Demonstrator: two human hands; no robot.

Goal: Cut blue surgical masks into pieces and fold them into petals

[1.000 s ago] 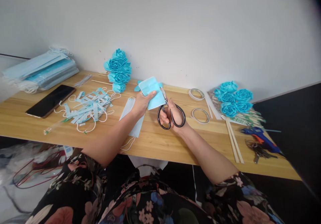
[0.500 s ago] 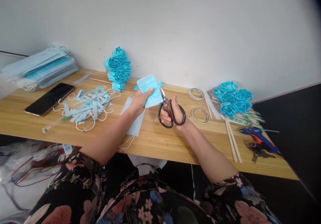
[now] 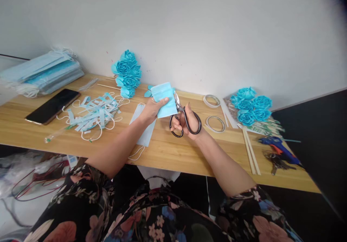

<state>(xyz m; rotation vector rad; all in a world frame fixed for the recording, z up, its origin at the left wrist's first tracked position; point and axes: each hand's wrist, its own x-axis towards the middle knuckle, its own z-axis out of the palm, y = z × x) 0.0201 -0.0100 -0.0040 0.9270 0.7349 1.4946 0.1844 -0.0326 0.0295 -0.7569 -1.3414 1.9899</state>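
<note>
Pinched between thumb and fingers of my left hand [image 3: 154, 110] is a folded piece of blue face mask fabric [image 3: 166, 94], raised above the table. My right hand [image 3: 191, 122] grips a pair of scissors [image 3: 185, 116] by its black looped handles, which are spread apart. The scissor blades point up and away, along the right edge of the fabric. Beneath my left hand a whole face mask [image 3: 147, 135] with white ear loops lies flat. Small blue pieces [image 3: 148, 91] rest behind the held fabric, partly hidden by it.
Cut mask strips with loops [image 3: 94, 113] lie left, near a phone [image 3: 52, 106] and a mask stack [image 3: 43, 72]. Blue fabric roses [image 3: 127, 72] stand by the wall; more roses [image 3: 251, 106] lie right. Tape rolls [image 3: 215, 124], sticks [image 3: 251, 151], a glue gun [image 3: 279, 148] and keys [image 3: 279, 162] sit right.
The fabric has shifted slightly right in my left hand. The scissors' handles have spread wider, the left loop moving a little left.
</note>
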